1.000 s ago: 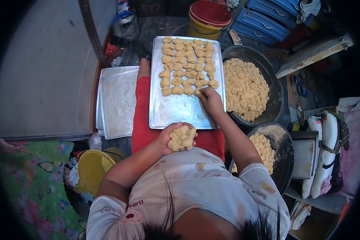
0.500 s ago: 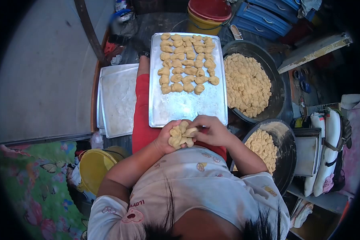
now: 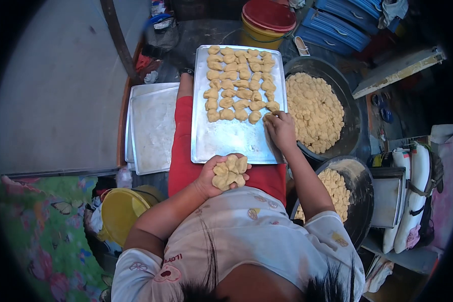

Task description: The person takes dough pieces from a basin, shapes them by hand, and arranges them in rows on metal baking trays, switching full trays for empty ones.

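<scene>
My left hand [image 3: 210, 176] is cupped around a cluster of dough pieces [image 3: 230, 172], held just off the tray's near edge. Over the right side of the metal tray [image 3: 231, 142], my right hand [image 3: 282, 130] pinches a small dough piece [image 3: 268, 117], mostly hidden by the fingers, at the end of the nearest row. Rows of lumpy dough pieces [image 3: 242, 83] cover the far part of the tray, which rests across red-clothed legs.
To the right stand a dark basin [image 3: 355, 113] heaped with dough pieces and a second dark basin [image 3: 360, 201] with more. Spare trays [image 3: 153, 131] lie at the left. A yellow bucket [image 3: 121, 214] is near my left elbow; a red-topped bucket [image 3: 267, 17] stands behind the tray.
My right hand has moved from the cluster up to the tray's right side, carrying a dough piece to the nearest row. My left hand still holds the cluster.
</scene>
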Motion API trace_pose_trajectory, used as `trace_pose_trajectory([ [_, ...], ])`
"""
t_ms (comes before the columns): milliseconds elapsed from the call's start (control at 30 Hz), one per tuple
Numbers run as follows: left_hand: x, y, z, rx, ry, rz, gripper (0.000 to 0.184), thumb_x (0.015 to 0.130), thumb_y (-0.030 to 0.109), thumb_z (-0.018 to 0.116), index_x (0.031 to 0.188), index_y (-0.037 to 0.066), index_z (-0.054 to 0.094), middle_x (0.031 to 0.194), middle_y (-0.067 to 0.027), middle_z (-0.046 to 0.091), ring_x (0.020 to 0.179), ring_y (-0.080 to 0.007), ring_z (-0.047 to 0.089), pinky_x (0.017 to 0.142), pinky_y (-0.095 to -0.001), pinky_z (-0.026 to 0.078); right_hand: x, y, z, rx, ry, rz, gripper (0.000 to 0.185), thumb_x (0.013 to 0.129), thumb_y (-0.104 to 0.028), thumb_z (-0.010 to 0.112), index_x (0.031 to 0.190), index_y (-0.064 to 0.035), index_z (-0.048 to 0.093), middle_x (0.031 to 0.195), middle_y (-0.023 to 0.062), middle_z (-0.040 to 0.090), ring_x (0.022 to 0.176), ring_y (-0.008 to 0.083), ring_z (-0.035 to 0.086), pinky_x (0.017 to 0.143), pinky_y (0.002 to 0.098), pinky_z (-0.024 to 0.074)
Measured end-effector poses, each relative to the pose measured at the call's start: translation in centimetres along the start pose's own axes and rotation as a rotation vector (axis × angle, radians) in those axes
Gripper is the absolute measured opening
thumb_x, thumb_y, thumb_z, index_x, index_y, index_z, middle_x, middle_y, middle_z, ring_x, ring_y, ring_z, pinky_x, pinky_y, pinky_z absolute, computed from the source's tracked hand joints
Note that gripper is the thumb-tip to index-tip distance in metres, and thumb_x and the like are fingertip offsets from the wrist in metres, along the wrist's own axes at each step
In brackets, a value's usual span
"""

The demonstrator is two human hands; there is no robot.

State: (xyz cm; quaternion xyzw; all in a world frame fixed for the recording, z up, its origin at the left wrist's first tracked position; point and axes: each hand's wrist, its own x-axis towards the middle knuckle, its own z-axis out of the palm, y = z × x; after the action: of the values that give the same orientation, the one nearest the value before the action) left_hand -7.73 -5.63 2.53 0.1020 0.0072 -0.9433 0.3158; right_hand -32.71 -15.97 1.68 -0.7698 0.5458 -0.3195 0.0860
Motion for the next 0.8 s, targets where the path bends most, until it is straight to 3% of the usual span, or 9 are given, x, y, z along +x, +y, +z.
trace_pose_trajectory([
  [67, -0.2, 0.0, 0.1, -0.011, 0.006, 0.011, 0.050, 0.086, 0.036, 0.047, 0.127, 0.006, 0.050, 0.119, -0.0223, 0.056, 0.098, -0.0370, 0.061, 0.055, -0.0349, 0.052, 0.2, -2.8, -2.1, 0.079, -0.020, -0.039, 0.028, 0.077, -0.016, 0.071, 0.103, -0.0063, 0.067, 0.101, 0.0120, 0.060, 0.093, 0.0297, 0.058, 0.081, 0.0379, 0.0463],
  [100, -0.3, 0.0, 0.2, 0.006, 0.030, 0.017, 0.051, 0.086, 0.036, 0.047, 0.127, 0.006, 0.049, 0.118, -0.0220, 0.057, 0.098, -0.0365, 0.061, 0.055, -0.0348, 0.052, 0.2, -4.8, -3.0, 0.443, -0.110, 0.011, 0.032, 0.078, -0.017, 0.071, 0.107, -0.0065, 0.066, 0.102, 0.0119, 0.060, 0.094, 0.0258, 0.058, 0.081, 0.0350, 0.0457],
  [167, -0.4, 0.0, 0.1, 0.021, 0.056, 0.015, 0.051, 0.086, 0.036, 0.046, 0.128, 0.007, 0.049, 0.117, -0.0217, 0.057, 0.098, -0.0361, 0.061, 0.055, -0.0347, 0.051, -0.3, -7.7, -4.8, 0.711, -0.589, 0.172, 0.036, 0.080, -0.018, 0.071, 0.113, -0.0063, 0.064, 0.104, 0.0096, 0.060, 0.094, 0.0219, 0.058, 0.082, 0.0329, 0.0464],
  [267, -0.5, 0.1, -0.1, -0.005, 0.043, -0.052, 0.051, 0.085, 0.036, 0.050, 0.128, 0.008, 0.048, 0.121, -0.0205, 0.057, 0.099, -0.0340, 0.062, 0.056, -0.0349, 0.054, -1.1, -10.4, -5.0, 0.579, -0.773, 0.069, 0.039, 0.080, -0.010, 0.070, 0.117, -0.0048, 0.062, 0.107, 0.0084, 0.061, 0.089, 0.0173, 0.060, 0.078, 0.0303, 0.0488],
  [400, -1.1, 0.4, -0.2, -0.028, 0.065, 0.016, 0.049, 0.084, 0.033, 0.050, 0.127, 0.009, 0.049, 0.118, -0.0197, 0.058, 0.098, -0.0344, 0.062, 0.055, -0.0350, 0.053, 0.0, -9.0, -3.6, 0.857, -0.701, 0.390, 0.033, 0.081, 0.000, 0.067, 0.114, -0.0004, 0.061, 0.105, 0.0065, 0.063, 0.093, 0.0106, 0.061, 0.081, 0.0272, 0.0499],
  [533, -2.6, 0.7, -1.7, -0.054, 0.099, 0.102, 0.047, 0.083, 0.031, 0.049, 0.125, 0.009, 0.051, 0.116, -0.0190, 0.060, 0.096, -0.0346, 0.061, 0.054, -0.0356, 0.051, 2.6, -10.8, -0.3, 0.931, -0.348, 0.357, 0.025, 0.081, -0.001, 0.068, 0.105, -0.0024, 0.062, 0.097, 0.0044, 0.064, 0.091, 0.0103, 0.061, 0.078, 0.0250, 0.0489],
  [633, -3.3, 0.8, -2.1, -0.082, 0.088, 0.165, 0.048, 0.084, 0.031, 0.048, 0.126, 0.008, 0.050, 0.116, -0.0186, 0.060, 0.095, -0.0338, 0.061, 0.055, -0.0361, 0.050, 3.1, -11.0, 3.8, 0.513, -0.412, 0.275, 0.022, 0.080, -0.007, 0.071, 0.100, -0.0046, 0.064, 0.096, 0.0052, 0.062, 0.090, 0.0157, 0.062, 0.076, 0.0286, 0.0482],
  [700, -3.6, 1.1, -1.7, -0.063, 0.125, 0.183, 0.049, 0.083, 0.031, 0.047, 0.126, 0.008, 0.051, 0.116, -0.0176, 0.060, 0.095, -0.0322, 0.061, 0.055, -0.0351, 0.048, 2.5, -9.5, 7.7, 0.035, -0.280, -0.268, 0.020, 0.080, -0.017, 0.071, 0.097, -0.0078, 0.066, 0.091, 0.0090, 0.060, 0.087, 0.0276, 0.060, 0.073, 0.0374, 0.0482],
  [800, -3.7, 1.6, -1.4, -0.050, 0.142, 0.209, 0.049, 0.082, 0.030, 0.046, 0.126, 0.007, 0.051, 0.113, -0.0161, 0.061, 0.095, -0.0310, 0.061, 0.056, -0.0348, 0.048, 2.4, -10.5, 6.9, 0.195, -0.204, -0.230, 0.019, 0.079, -0.019, 0.070, 0.096, -0.0096, 0.068, 0.088, 0.0090, 0.057, 0.088, 0.0304, 0.057, 0.075, 0.0420, 0.0456],
])
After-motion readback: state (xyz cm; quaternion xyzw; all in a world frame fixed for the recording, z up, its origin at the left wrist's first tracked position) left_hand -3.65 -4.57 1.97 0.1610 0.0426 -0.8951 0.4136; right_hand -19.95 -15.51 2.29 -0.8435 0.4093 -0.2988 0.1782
